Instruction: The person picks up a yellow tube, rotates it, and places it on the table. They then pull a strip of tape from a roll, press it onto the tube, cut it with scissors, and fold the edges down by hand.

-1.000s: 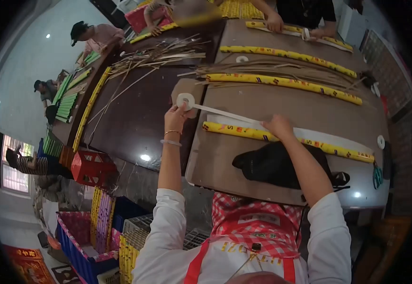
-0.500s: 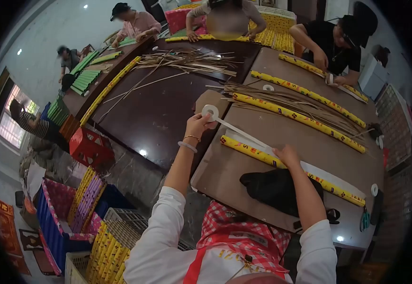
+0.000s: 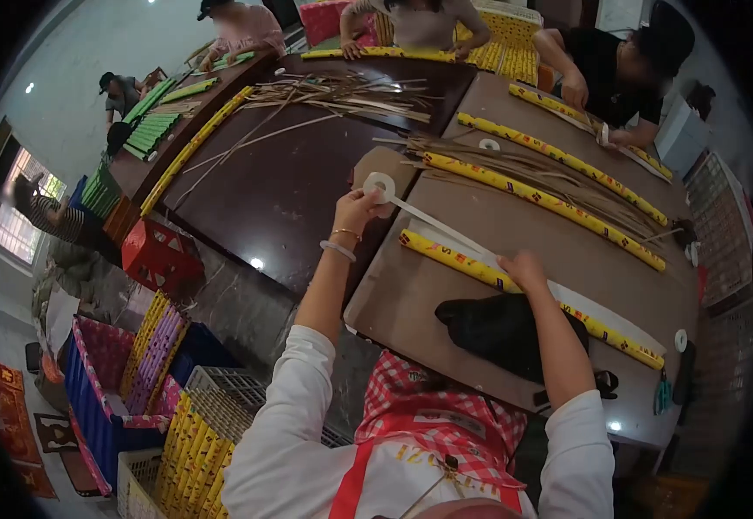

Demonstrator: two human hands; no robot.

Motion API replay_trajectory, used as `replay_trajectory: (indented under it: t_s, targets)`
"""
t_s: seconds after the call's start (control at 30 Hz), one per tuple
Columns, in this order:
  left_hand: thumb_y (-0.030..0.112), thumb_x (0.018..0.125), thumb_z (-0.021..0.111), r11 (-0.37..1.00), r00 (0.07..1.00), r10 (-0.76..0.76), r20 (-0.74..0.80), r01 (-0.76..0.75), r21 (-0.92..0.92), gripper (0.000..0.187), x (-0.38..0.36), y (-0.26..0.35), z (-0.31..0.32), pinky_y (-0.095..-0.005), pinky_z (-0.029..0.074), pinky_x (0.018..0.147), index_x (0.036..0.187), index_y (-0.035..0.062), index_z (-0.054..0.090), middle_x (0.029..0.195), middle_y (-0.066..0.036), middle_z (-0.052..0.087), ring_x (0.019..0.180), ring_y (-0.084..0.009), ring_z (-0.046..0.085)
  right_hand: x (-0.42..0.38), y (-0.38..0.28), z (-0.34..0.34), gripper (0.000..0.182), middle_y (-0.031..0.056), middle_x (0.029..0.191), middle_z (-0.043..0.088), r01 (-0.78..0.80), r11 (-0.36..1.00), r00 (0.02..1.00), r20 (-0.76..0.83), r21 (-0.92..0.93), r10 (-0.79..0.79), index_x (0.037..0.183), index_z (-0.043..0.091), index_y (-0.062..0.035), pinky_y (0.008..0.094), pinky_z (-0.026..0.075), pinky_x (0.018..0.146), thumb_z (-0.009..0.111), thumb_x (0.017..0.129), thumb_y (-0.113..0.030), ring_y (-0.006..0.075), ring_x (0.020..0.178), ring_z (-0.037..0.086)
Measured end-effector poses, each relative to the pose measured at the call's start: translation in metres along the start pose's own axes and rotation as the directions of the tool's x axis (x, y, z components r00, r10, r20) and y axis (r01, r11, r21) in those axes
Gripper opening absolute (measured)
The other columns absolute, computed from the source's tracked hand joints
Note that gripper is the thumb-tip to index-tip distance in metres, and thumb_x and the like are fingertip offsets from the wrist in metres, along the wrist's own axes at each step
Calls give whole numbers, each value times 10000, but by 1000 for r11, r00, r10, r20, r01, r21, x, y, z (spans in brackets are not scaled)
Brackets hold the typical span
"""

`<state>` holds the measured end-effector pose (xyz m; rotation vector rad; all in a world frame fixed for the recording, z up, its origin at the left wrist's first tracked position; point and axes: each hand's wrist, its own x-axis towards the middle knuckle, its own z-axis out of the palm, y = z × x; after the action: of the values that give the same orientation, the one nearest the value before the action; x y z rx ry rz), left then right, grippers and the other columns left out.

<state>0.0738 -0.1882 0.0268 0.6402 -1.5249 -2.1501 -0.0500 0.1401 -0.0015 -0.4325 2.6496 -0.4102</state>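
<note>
My left hand (image 3: 358, 208) grips a white tape roll (image 3: 380, 176) over the gap between the dark and brown tabletops. From it a narrow white tape strip (image 3: 446, 229) runs taut, down to the right, to my right hand (image 3: 525, 270). The fingers of that hand are closed at the strip's end, beside the nearest yellow patterned paper roll (image 3: 454, 263). A white paper edge (image 3: 606, 307) lies open along this roll's right part. Under my right forearm is a black cloth bundle (image 3: 493, 333).
More yellow rolls (image 3: 537, 201) and thin brown strips (image 3: 480, 164) lie farther back. Teal-handled scissors (image 3: 663, 395) and another tape roll (image 3: 680, 340) are near the right edge. Co-workers sit around the tables. Crates of finished rolls (image 3: 190, 454) stand lower left.
The whole view has shifted slightly. Both hands keep nearly the same pose, with the tape still stretched between them.
</note>
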Motion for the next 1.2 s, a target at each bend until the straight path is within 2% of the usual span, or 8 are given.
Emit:
replay_trajectory:
  t_s: [0.17, 0.3, 0.73, 0.83, 0.93, 1.0, 1.13, 1.2]
  targets:
    - [66, 801, 596, 993, 999, 4, 41, 1, -118, 192, 16, -13, -12, -340, 525, 735, 927, -69, 544, 922, -120, 588, 833, -225, 603, -12, -9, -6, 597, 189, 994, 590, -30, 999, 997, -64, 41, 33, 1012, 577, -2, 422, 445, 778, 597, 709, -516, 341, 932, 555]
    - [54, 810, 582, 992, 999, -22, 35, 26, -122, 275, 4, 0, -3, -377, 521, 783, 1023, -89, 482, 985, -154, 557, 895, -262, 577, -13, -10, -6, 592, 173, 1031, 581, -57, 997, 997, -43, 49, 60, 1022, 577, -20, 411, 446, 787, 598, 712, -523, 327, 955, 552]
    - [36, 807, 578, 985, 998, -59, 30, 63, -158, 263, 12, -4, -12, -369, 526, 785, 1025, -72, 479, 991, -145, 556, 906, -242, 575, -15, -10, -7, 566, 158, 1029, 582, -48, 996, 998, -24, 70, 50, 1007, 585, -16, 419, 450, 794, 601, 722, -505, 317, 957, 554]
    - [45, 817, 567, 988, 997, -58, 46, 64, -143, 253, 8, -1, -11, -363, 519, 805, 1027, -63, 476, 996, -132, 557, 917, -229, 572, -17, -10, -8, 638, 205, 1004, 581, -5, 999, 998, -64, 35, 7, 1000, 565, 33, 402, 441, 803, 556, 731, -545, 333, 939, 554]
    - [60, 825, 563, 990, 997, 8, 78, 3, -140, 248, -5, 7, -5, -355, 512, 817, 1025, -59, 478, 990, -117, 559, 920, -214, 569, -20, -14, -8, 618, 218, 1010, 574, 36, 999, 995, -88, -1, -36, 1016, 554, 39, 403, 436, 817, 529, 763, -524, 343, 951, 548]
    - [62, 826, 562, 991, 997, 29, 70, -19, -134, 245, -16, 15, 3, -354, 511, 819, 1023, -59, 479, 985, -115, 558, 916, -209, 570, -18, -18, -18, 537, 185, 1079, 553, 9, 999, 997, 71, -34, -6, 1065, 564, -7, 425, 420, 844, 471, 822, -477, 335, 1003, 526]
    - [84, 835, 558, 986, 993, 94, 72, -83, -146, 245, -22, 25, 17, -332, 517, 803, 1020, -58, 482, 975, -106, 555, 905, -193, 569, -9, -17, -2, 485, 188, 1196, 468, -16, 1000, 1000, 12, -23, 17, 1156, 504, -30, 444, 377, 897, 408, 867, -408, 349, 1082, 462]
    - [95, 836, 560, 988, 994, 96, 57, -88, -128, 251, -30, 30, 22, -318, 519, 793, 1020, -57, 483, 977, -103, 553, 902, -188, 568, -5, -16, 3, 381, 179, 1174, 489, 139, 959, 988, 102, -246, -117, 1105, 549, -36, 442, 394, 875, 462, 846, -302, 336, 1050, 488]
